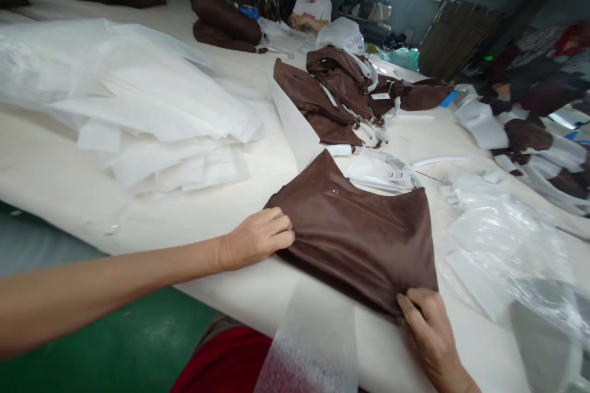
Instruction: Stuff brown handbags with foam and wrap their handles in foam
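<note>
A brown leather handbag (354,233) with a zip across its upper panel lies on the white table in front of me. My left hand (265,236) grips its lower left corner with curled fingers. At the lower right corner, my right hand (426,319) pinches the bag's edge between thumb and fingers. The bag's strap (405,166), wrapped in white, extends behind its top edge, with a white tag (397,176) beside it. A translucent white sheet (318,331) hangs over the table's near edge, just below the bag.
Stacked white wrapping sheets (170,98) spread over the left of the table (152,221). More brown bags (332,89) are heaped behind mine. Clear plastic bags (502,227) lie on the right. One person (312,6) sits at the far side; another (544,73) is at the right.
</note>
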Demonstrator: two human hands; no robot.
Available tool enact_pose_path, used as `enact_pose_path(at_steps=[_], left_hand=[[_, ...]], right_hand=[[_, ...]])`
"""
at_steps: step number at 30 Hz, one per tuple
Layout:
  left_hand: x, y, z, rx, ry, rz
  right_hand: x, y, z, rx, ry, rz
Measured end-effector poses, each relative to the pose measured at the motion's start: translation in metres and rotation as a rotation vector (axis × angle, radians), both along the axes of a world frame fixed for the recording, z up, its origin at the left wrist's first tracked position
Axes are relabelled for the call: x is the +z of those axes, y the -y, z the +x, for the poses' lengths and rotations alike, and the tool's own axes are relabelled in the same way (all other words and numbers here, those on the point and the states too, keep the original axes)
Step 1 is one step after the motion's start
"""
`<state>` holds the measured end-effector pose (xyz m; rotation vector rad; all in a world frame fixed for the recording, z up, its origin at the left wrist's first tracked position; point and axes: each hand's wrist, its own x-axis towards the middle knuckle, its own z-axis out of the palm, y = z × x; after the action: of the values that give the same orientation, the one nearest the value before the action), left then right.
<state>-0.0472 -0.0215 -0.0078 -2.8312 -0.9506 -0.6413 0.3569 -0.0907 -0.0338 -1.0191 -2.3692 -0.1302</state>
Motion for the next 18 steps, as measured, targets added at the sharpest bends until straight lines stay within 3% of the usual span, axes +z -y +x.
enact_pose_path(at_steps=[2,4,6,9,12,14,16,18], left_hand=[[-0.009,0.003,-0.006,-0.036,0.075,-0.022],[-0.006,0.003,-0.012,-0.070,0.094,-0.093],[0.011,-0.002,-0.015,-0.064,0.069,-0.230],[0.052,-0.015,-0.003,0.003,-0.008,-0.489],[0.075,-0.028,0.029,0.046,0.032,-0.488],[0.067,-0.032,0.051,-0.043,0.076,-0.372],[0.042,-0.031,0.065,-0.178,0.049,-0.309],[0.012,-0.028,0.070,-0.236,0.016,-0.301]], right_hand=[[-0.008,0.005,0.003,0.017,0.015,-0.017],[-0.016,0.010,0.002,0.019,0.041,-0.016],[-0.022,0.012,-0.001,0.006,0.053,-0.010],[-0.027,0.011,-0.006,-0.005,0.054,0.001],[-0.027,0.006,-0.007,0.012,0.065,0.049],[-0.025,0.003,-0.005,0.041,0.090,0.057],[-0.019,0.003,-0.003,0.077,0.106,0.039],[-0.007,0.005,-0.001,0.103,0.136,-0.010]])
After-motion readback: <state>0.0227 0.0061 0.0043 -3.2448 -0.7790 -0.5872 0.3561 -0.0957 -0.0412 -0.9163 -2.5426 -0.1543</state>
